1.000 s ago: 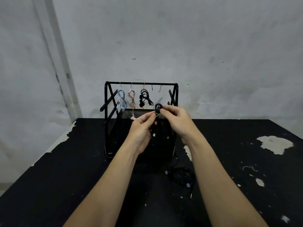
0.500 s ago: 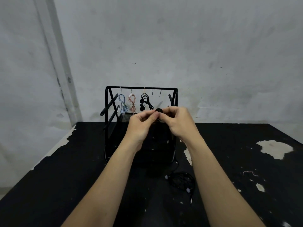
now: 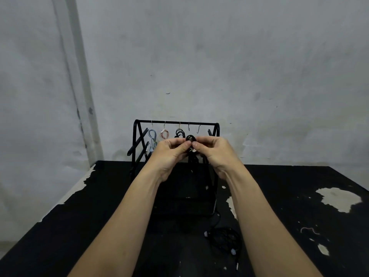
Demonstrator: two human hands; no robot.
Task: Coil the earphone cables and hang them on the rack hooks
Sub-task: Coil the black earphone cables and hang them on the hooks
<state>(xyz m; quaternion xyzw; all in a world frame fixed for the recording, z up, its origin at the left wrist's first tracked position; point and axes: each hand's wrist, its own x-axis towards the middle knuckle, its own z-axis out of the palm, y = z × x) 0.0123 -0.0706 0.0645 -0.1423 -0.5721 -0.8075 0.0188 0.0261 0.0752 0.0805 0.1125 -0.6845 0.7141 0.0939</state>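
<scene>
Pinching black coil (image 3: pixel 190 138) between both hands' grip (fingertips) — below hooks (image 3: pixel 188 127).

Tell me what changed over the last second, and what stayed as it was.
Both hands, the left hand and the right hand, rose with the coiled black earphone cable pinched between them, from in front of the rack's middle up to just below the free hooks. Neither let go. The blue, pink and black coils stayed hung on the rack; the loose black earphones stayed on the table.

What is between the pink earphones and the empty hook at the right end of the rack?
In the head view: hung black earphones, then another bare hook.
</scene>
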